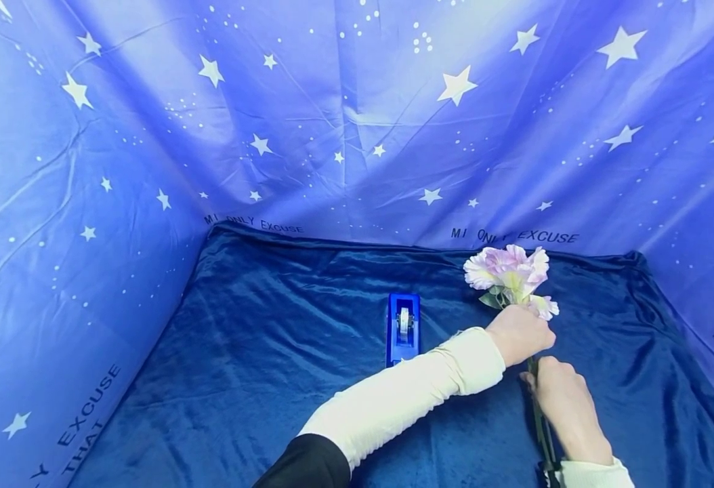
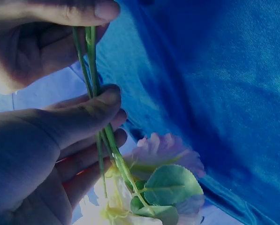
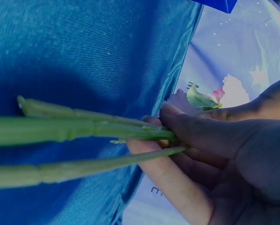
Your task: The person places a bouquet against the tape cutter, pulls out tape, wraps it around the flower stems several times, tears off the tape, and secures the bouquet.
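Note:
Pale pink and cream flowers (image 1: 509, 270) with green leaves (image 2: 172, 185) form a small bunch at the right of the head view. Just under the blooms, my left hand (image 1: 520, 333) pinches the stems between thumb and fingers. Lower down, my right hand (image 1: 567, 403) grips the same stems (image 1: 540, 430). In the right wrist view, several green stems (image 3: 74, 129) fan out past my right thumb and fingers toward the camera. A blue tape dispenser (image 1: 404, 329) with a roll of clear tape stands left of the flowers, its lower end partly hidden by my left sleeve.
Dark blue velvety cloth (image 1: 259, 346) covers the table. Blue-violet curtains (image 1: 345, 122) with white stars and printed words rise at the back and both sides. My left forearm in a white sleeve (image 1: 400, 410) crosses over the middle.

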The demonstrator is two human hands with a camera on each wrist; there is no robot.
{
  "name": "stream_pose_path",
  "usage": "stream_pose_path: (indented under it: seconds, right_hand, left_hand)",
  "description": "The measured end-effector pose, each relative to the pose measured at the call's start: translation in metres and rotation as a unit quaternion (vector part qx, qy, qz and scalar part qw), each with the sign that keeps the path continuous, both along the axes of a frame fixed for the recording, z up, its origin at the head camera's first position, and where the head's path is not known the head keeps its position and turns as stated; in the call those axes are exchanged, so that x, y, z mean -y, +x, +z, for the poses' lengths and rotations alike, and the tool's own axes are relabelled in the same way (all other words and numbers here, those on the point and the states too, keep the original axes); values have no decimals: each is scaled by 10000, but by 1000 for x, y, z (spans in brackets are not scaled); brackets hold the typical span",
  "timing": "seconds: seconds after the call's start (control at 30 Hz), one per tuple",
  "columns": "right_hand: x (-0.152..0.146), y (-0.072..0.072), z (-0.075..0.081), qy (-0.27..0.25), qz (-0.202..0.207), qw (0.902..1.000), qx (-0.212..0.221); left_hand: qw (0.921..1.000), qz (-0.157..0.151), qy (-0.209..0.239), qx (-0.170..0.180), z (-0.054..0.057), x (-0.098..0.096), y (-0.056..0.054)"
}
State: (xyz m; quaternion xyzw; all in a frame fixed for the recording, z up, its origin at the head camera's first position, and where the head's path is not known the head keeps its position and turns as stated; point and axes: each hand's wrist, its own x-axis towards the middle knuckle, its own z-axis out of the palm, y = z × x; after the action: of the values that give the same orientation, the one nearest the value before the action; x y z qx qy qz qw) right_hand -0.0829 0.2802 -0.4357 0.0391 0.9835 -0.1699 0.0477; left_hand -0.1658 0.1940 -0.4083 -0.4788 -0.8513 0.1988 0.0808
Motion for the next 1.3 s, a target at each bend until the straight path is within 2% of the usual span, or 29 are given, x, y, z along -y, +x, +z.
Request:
stream_pose_path:
  seconds: [0.23, 0.4, 0.67, 0.87, 1.3]
  right_hand:
    - [1, 1, 1, 15, -27, 10000, -66]
    - [2, 2, 2, 15, 67, 9994, -338]
    - [5, 4, 4, -22, 102, 9983, -576]
    - [7, 3, 4, -46, 104, 9979, -636]
    - [11, 5, 5, -133, 126, 9968, -776]
  left_hand:
    - [9998, 61, 150, -107, 2, 2, 3]
    - [9993, 145, 319, -140, 6, 5, 3]
    - [9990, 149, 353, -233, 13, 10, 6]
    - [9978, 109, 475, -444, 14, 14, 7]
    - [9973, 160, 523, -488, 18, 23, 11]
